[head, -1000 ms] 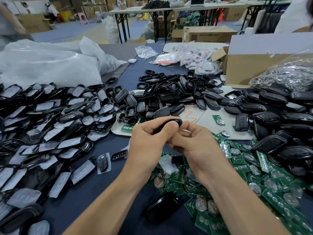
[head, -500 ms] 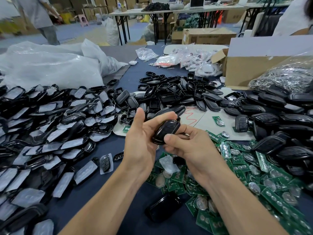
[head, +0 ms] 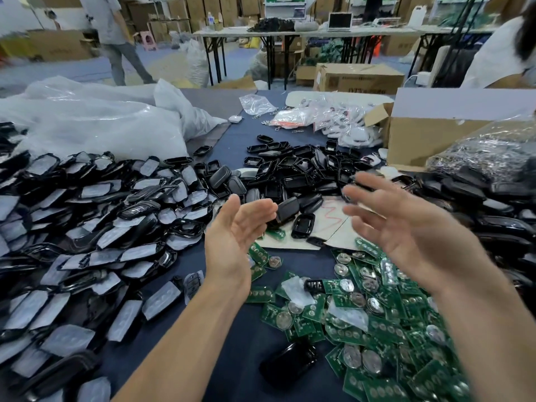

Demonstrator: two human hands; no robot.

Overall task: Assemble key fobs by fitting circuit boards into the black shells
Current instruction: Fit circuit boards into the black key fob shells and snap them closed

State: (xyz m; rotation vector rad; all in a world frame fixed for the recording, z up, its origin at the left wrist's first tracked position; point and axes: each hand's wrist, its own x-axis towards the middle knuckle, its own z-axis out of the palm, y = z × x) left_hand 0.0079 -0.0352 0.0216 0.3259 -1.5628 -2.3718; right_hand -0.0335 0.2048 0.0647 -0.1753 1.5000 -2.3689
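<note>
Two bare hands are hovering above the desk (head: 232, 338), and neither is holding anything. Nearest the wearer, one glossy black shell (head: 287, 364) is lying at the near-left edge of the heap of green circuit boards (head: 377, 320). Over the heap's left margin the left hand (head: 232, 242) is standing palm inward, its fingers (head: 255, 208) straight and loosely spread. Over the heap's far side the right hand (head: 406, 236) is doing likewise, with its fingers (head: 368, 185) splayed and blurred. Just beyond the heap, a closed black fob (head: 287, 210) is showing beside the left fingertips, over a white card (head: 333, 227); whether it is resting or falling cannot be told. Further beyond, the pile of open black shells (head: 290, 172) is sitting. Film-covered pieces (head: 87, 227) are banking up to the heap's left.

Assessment: with both hands empty, work is judged to be sitting between units. The next move is calling for one hand picking a single board off the heap. The other hand should be reaching beyond the heap for an empty shell, and the board will need turning to match the recess.
</note>
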